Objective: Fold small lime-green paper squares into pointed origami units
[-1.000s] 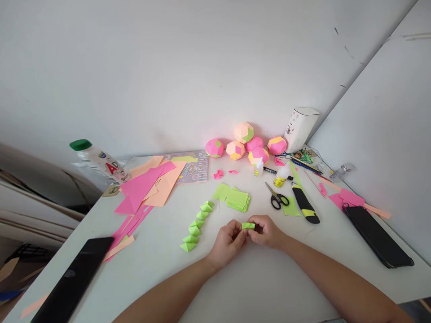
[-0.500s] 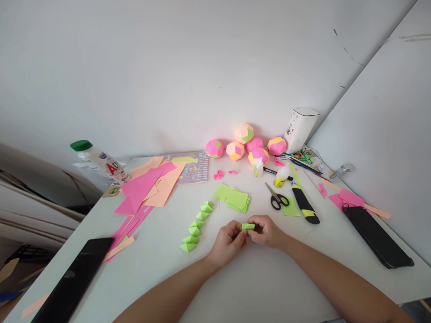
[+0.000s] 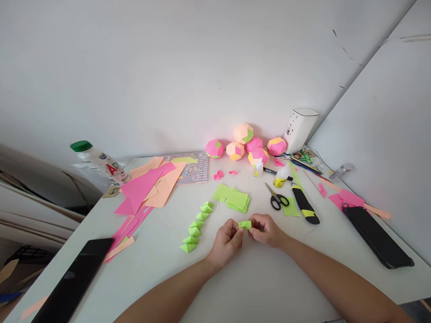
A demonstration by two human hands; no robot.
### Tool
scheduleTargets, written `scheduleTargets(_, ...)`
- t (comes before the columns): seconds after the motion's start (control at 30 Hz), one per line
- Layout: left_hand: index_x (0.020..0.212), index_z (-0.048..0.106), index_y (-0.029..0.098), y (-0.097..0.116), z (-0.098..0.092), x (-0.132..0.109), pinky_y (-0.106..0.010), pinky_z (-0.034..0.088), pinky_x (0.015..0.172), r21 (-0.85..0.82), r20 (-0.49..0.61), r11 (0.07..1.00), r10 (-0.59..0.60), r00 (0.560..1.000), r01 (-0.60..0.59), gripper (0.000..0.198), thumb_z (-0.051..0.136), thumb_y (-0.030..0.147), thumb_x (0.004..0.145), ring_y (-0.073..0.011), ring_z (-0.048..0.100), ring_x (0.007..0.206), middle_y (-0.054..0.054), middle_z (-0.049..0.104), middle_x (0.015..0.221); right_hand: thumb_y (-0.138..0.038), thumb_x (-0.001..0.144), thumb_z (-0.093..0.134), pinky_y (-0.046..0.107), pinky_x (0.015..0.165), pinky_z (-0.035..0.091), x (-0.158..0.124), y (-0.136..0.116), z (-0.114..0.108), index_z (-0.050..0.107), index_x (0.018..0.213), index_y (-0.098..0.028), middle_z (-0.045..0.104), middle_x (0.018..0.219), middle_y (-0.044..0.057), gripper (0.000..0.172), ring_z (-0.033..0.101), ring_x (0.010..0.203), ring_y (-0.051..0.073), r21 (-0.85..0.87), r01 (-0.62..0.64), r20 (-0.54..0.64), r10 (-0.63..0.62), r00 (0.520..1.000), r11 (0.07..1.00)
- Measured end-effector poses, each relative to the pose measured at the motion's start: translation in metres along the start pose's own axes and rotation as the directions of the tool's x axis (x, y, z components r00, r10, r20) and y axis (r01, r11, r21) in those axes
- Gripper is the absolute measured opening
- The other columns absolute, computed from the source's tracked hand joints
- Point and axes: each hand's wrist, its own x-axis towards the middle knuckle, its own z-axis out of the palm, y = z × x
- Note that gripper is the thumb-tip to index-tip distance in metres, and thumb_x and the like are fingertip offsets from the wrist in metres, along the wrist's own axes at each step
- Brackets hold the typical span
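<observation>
A small folded green paper (image 3: 245,224) is held between both hands over the front middle of the table. My left hand (image 3: 226,240) pinches its left end between thumb and fingers. At its right end, the fingers of my right hand (image 3: 266,230) are closed on the edge. Beyond the hands lies a stack of flat green paper pieces (image 3: 238,200), with another green sheet (image 3: 221,192) touching its left side. Several folded green units (image 3: 195,231) form a slanting row left of my left hand.
Scissors (image 3: 277,197) and a cutter (image 3: 305,204) lie right of the stack. Paper balls (image 3: 244,133) and glue bottles (image 3: 280,176) stand behind. Pink sheets (image 3: 143,186), a bottle (image 3: 101,163) and a black device (image 3: 74,278) are left; a phone (image 3: 379,235) lies right.
The folded green paper has shifted slightly left and up, and more of its face shows. My right fingers have moved a little along its right end.
</observation>
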Motion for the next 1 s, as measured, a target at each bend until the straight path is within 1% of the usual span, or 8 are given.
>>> scheduleTargets(0.17,0.071,0.037,0.02,0.0,0.0,0.001,-0.021,0.03,0.046,0.002,-0.028,1.0,0.006,1.0,-0.006,0.034,0.053,0.049,0.08,-0.008,0.04,0.044,0.008,0.044,0.048,-0.016,0.073,0.055,0.019,0.047,0.035,0.0,-0.001,-0.002,0.046,0.068,-0.016,0.048,0.055,-0.004,0.011,0.043,0.049,0.008,0.026,0.022,-0.014,-0.021,1.0,0.999)
scheduleTargets(0.33,0.071,0.038,0.02,0.0,0.001,0.002,-0.02,0.03,0.046,0.013,-0.044,1.0,0.004,0.999,-0.004,0.034,0.054,0.049,0.08,-0.0078,0.04,0.045,0.007,0.045,0.049,-0.027,0.078,0.06,0.021,0.053,0.042,0.001,-0.004,-0.002,0.046,0.081,-0.017,0.051,0.064,-0.003,0.016,0.05,0.055,0.009,0.131,0.036,-0.042,-0.031,0.999,0.991)
scheduleTargets(0.5,0.073,0.042,0.019,0.004,0.002,0.001,-0.02,0.031,0.047,0.042,-0.034,0.999,-0.013,0.999,0.015,0.034,0.054,0.05,0.08,-0.0083,0.042,0.046,0.006,0.048,0.052,-0.038,0.079,0.061,0.022,0.052,0.046,0.003,0.0,-0.002,0.052,0.079,-0.016,0.05,0.065,-0.002,0.023,0.05,0.055,0.009,0.082,0.044,-0.043,-0.041,0.998,0.996)
scheduleTargets(0.63,0.081,0.046,0.018,0.009,0.003,0.001,-0.021,0.033,0.048,0.012,-0.042,1.0,-0.024,0.999,0.025,0.033,0.048,0.051,0.083,-0.0093,0.045,0.049,0.004,0.05,0.055,-0.04,0.077,0.064,0.023,0.053,0.047,0.004,0.005,-0.002,0.05,0.078,-0.017,0.051,0.071,-0.001,0.026,0.05,0.056,0.009,0.084,0.058,-0.065,-0.053,0.997,0.995)
scheduleTargets(0.77,0.08,0.046,0.018,0.01,0.004,0.0,-0.021,0.034,0.049,-0.014,-0.054,0.999,-0.034,0.998,0.033,0.033,0.047,0.05,0.084,-0.0095,0.045,0.05,0.004,0.05,0.055,-0.035,0.079,0.062,0.022,0.052,0.044,0.004,0.005,-0.002,0.048,0.075,-0.017,0.052,0.076,0.001,0.023,0.049,0.056,0.009,0.039,0.133,-0.027,-0.132,0.991,0.99)
scheduleTargets(0.9,0.08,0.047,0.018,0.009,0.004,0.001,-0.021,0.034,0.049,-0.028,-0.065,0.999,-0.04,0.997,0.039,0.033,0.047,0.051,0.083,-0.0098,0.045,0.05,0.005,0.05,0.054,-0.032,0.079,0.062,0.022,0.049,0.042,0.005,0.003,0.0,0.055,0.072,-0.017,0.055,0.08,0.004,0.019,0.049,0.056,0.009,-0.083,0.249,-0.01,-0.25,0.968,0.965)
scheduleTargets(1.0,0.081,0.047,0.018,0.008,0.004,0.001,-0.021,0.035,0.049,-0.035,-0.074,0.998,-0.045,0.996,0.043,0.034,0.048,0.052,0.082,-0.0101,0.046,0.05,0.005,0.05,0.055,-0.034,0.078,0.062,0.023,0.049,0.042,0.006,0.002,0.0,0.06,0.071,-0.016,0.057,0.081,0.006,0.019,0.05,0.056,0.01,-0.158,0.296,-0.004,-0.301,0.954,0.942)
